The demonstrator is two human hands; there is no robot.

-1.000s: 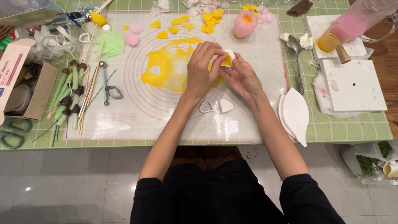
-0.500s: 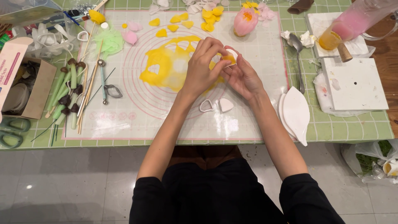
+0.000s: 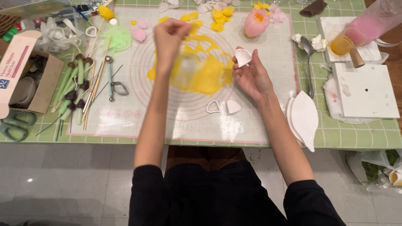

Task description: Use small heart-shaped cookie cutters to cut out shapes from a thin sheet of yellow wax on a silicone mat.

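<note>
A yellow rolled-out sheet (image 3: 209, 71) with several petal-shaped holes lies on the clear silicone mat (image 3: 167, 121). Above its right edge, my right hand (image 3: 253, 77) holds a small white petal cutter (image 3: 243, 56) in its fingertips. My left hand (image 3: 169, 35) is raised over the sheet's upper left, blurred, with its fingers bunched; whether it holds anything is unclear. Cut yellow petals (image 3: 222, 16) lie at the mat's far edge beside a pink flower (image 3: 256, 23). Two more white cutters (image 3: 212, 106) (image 3: 233, 106) rest on the mat near me.
A cardboard box (image 3: 39, 83) and green scissors (image 3: 12, 125) sit at the left. Green stems and sticks (image 3: 77, 90) and a ball tool (image 3: 109, 77) lie on the mat's left side. White leaf-shaped moulds (image 3: 303, 119), a spoon (image 3: 309, 54) and a white block (image 3: 364, 90) are on the right.
My hands were pressed together around the cutter with a yellow piece. They have parted: the left hand swung up and left, and the right keeps the cutter.
</note>
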